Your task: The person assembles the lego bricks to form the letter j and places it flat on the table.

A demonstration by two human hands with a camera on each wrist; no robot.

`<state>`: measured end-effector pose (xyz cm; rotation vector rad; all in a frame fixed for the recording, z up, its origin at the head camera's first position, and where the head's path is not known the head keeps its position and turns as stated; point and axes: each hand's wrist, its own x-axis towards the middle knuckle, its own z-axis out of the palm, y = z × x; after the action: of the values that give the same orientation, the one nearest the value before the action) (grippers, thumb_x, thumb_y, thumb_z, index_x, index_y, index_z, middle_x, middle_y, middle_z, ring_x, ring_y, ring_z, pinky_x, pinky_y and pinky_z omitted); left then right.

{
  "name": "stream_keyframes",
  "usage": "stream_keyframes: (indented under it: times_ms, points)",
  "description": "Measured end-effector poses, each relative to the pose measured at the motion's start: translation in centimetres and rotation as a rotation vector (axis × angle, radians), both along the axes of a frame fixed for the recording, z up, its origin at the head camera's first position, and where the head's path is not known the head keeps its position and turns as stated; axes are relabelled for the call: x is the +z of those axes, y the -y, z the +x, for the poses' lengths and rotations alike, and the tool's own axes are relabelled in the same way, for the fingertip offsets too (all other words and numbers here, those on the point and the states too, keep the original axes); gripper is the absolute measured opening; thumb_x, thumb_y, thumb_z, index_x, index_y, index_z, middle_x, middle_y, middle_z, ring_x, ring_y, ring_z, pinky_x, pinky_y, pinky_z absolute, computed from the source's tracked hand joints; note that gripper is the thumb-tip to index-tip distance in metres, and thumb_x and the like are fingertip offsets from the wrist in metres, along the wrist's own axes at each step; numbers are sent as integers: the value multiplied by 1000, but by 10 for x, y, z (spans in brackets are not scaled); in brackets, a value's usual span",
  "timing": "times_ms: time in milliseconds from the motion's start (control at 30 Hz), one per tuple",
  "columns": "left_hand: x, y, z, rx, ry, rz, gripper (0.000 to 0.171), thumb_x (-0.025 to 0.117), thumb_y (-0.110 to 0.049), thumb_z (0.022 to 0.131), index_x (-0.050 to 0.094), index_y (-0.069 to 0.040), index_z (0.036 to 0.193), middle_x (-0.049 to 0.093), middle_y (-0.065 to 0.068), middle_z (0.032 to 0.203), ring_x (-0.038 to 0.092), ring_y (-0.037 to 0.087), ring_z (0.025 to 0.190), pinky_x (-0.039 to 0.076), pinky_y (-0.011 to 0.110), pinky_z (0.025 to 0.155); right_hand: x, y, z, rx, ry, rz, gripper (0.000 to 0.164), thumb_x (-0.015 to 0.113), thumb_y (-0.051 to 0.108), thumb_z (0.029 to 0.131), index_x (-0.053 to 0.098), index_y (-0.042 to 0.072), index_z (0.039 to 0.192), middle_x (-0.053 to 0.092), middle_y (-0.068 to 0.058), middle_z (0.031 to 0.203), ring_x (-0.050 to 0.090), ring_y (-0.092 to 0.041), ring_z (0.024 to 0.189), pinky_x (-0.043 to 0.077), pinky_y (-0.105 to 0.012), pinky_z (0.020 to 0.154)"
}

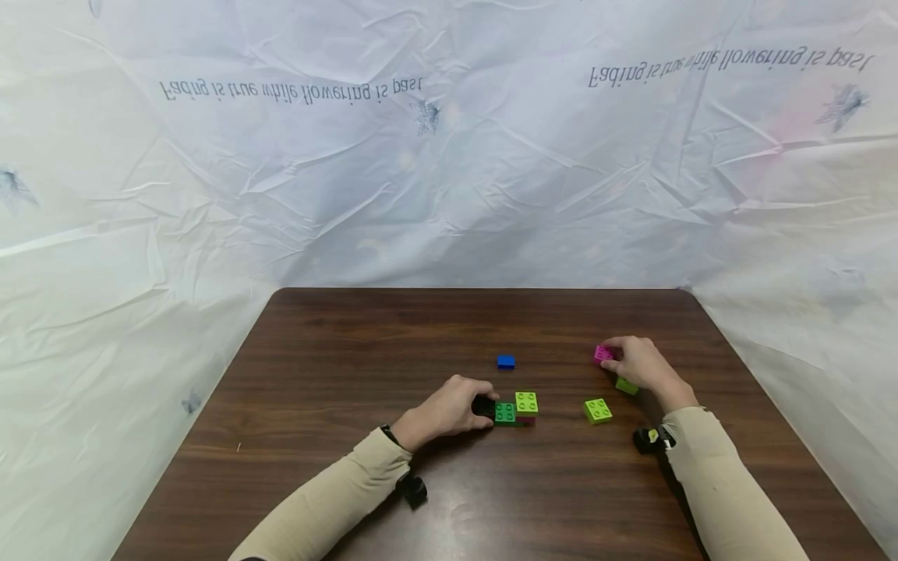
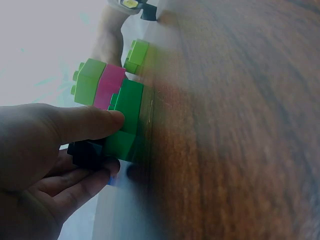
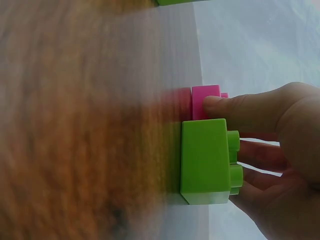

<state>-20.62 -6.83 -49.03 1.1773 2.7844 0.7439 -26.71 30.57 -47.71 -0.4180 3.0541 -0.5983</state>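
My left hand (image 1: 452, 405) grips a small stack of toy building bricks by its left end, thumb on one side and fingers on the other. The stack has a long green brick (image 2: 129, 107) at the bottom. A black brick (image 2: 87, 152) sits on its near end, partly hidden by the fingers. On its far end is a pink brick (image 2: 109, 86) topped by a lime brick (image 2: 90, 80). Over at the right, my right hand (image 1: 641, 365) pinches another pink brick (image 3: 202, 97) that stands on the table. Another lime brick (image 3: 205, 160) stands just under that hand.
A separate lime brick (image 1: 597, 411) lies between the two hands on the brown wooden table (image 1: 337, 343). Farther back, beyond the stack, is a blue brick (image 1: 506, 361). Wrinkled white sheeting (image 1: 449, 195) hangs behind the table and along its sides.
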Motion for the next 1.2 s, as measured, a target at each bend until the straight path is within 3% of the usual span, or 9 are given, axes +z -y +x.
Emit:
stream_keyframes:
  times_ms: [367,1200]
  points:
    - [1,1,-1,1,-4,-2,31,80,-24,82,70,-19,111,72,-4,111,66,9,97,52,18,78,1,1,0,21,-18,-10,36,70,13,89,64,-7,118,70,-19,100,65,-24,83,51,-39,67]
    - [0,-1,0,6,0,-7,32,80,-25,82,70,-19,111,71,-4,111,66,10,97,52,19,78,8,7,6,41,-56,-57,37,72,18,88,66,0,120,69,-19,107,60,-18,79,48,-33,65]
